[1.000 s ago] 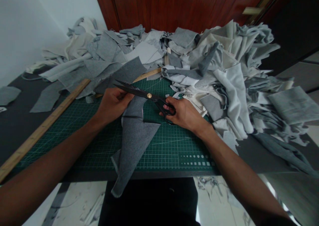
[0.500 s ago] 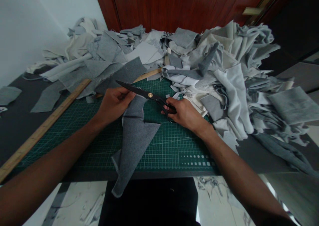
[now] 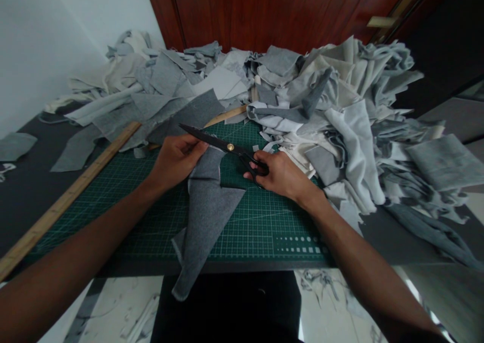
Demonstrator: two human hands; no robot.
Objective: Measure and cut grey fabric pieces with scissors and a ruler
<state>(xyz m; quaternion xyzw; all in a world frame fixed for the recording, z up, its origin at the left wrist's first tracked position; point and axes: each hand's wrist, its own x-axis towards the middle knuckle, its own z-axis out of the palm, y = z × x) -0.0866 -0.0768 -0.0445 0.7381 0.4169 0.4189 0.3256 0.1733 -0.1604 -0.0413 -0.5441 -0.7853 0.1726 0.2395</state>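
My right hand (image 3: 276, 170) is closed around the handles of black scissors (image 3: 219, 142) with a brass pivot. The blades point left and lie across the upper end of a dark grey piece of fabric (image 3: 209, 217). That upper end is pinched between the thumb and fingers of my left hand (image 3: 177, 156), close beside the blades. From there the fabric drapes down over the green cutting mat (image 3: 257, 222), and its lower tip hangs past the table's front edge. The blades look closed or nearly so.
Grey and white fabric scraps (image 3: 162, 76) are heaped along the back, with a taller pile (image 3: 355, 146) on the right. A wooden ruler (image 3: 71, 197) slants across the left of the mat. Behind stands a red-brown door (image 3: 272, 10). Scraps (image 3: 321, 285) litter the floor.
The whole view has shifted very slightly. Both hands, the scissors and the fabric keep nearly the same positions relative to each other.
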